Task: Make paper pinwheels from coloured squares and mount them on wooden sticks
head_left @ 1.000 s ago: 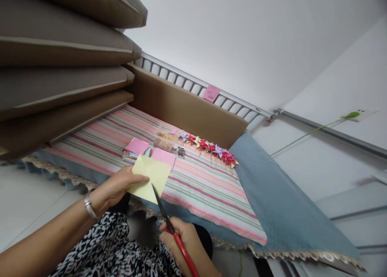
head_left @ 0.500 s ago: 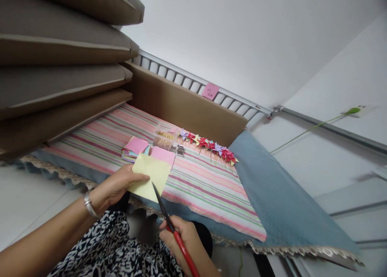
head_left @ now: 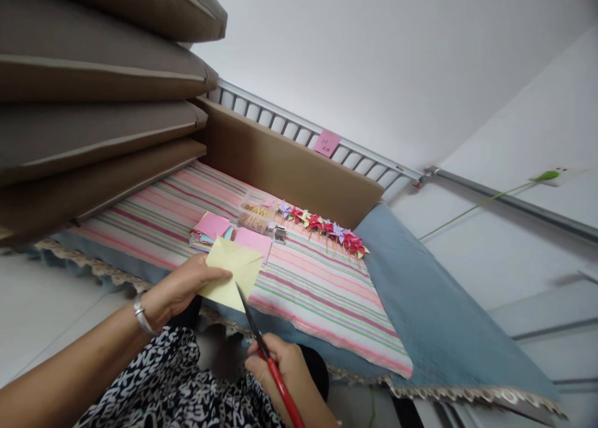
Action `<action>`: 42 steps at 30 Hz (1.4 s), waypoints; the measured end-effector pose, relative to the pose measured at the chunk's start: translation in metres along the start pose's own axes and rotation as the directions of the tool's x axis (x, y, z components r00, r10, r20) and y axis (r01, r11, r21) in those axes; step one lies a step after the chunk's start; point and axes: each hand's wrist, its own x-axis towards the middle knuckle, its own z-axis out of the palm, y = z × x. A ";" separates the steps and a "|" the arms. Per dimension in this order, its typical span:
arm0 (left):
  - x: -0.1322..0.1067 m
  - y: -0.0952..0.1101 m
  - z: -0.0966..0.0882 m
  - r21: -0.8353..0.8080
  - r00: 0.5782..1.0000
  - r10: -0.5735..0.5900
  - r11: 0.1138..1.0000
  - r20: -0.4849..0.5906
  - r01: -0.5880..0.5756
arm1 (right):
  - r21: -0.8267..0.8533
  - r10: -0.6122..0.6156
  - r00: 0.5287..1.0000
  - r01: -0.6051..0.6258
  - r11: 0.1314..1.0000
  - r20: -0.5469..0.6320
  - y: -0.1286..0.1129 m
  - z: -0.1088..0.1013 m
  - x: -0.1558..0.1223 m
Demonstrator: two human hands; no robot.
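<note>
My left hand pinches a square sheet of pale yellow paper at its left side, thumb on top. Slits or creases run in from the sheet's corners. Red-handled scissors with dark blades are gripped in my right hand. Their blades look nearly closed at the lower part of the sheet, the tip close to its middle. Just beyond the sheet lie a stack of coloured paper squares, pink on top, and a separate pink paper pile.
Behind the papers stands a clear box of thin sticks, beside a small dark metallic item. A row of coloured paper pinwheels lies on the striped cloth. Stacked brown cushions rise at the left.
The view has shifted slightly. A slit-like line shows more plainly near the yellow sheet's right corner. Both hands keep about the same place and hold.
</note>
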 end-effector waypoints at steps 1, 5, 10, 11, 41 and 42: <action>0.000 0.000 -0.001 0.001 1.000 0.001 1.000 -0.002 -0.001 | 0.002 -0.007 1.000 0.007 1.000 -0.003 0.002 0.000 0.000; 0.004 0.003 -0.012 0.026 0.999 0.022 0.999 -0.031 -0.021 | -0.001 -0.028 1.000 0.028 1.000 0.005 0.017 -0.001 -0.002; 0.008 0.008 -0.027 0.057 0.999 -0.032 0.998 0.016 0.031 | -0.024 -0.076 0.987 0.074 0.997 -0.142 0.043 -0.007 0.001; 0.008 0.007 -0.028 0.072 0.998 -0.051 0.996 0.034 0.048 | -0.019 -0.097 0.976 0.095 0.995 -0.196 0.046 -0.009 0.002; 0.005 -0.038 0.018 -0.226 0.997 -0.007 0.974 0.071 0.023 | 0.570 -0.187 0.881 0.430 0.700 -0.435 -0.002 0.026 0.078; 0.006 -0.037 0.017 -0.218 0.999 0.015 0.976 0.046 -0.005 | 0.575 -0.195 0.884 0.429 0.697 -0.424 -0.003 0.027 0.078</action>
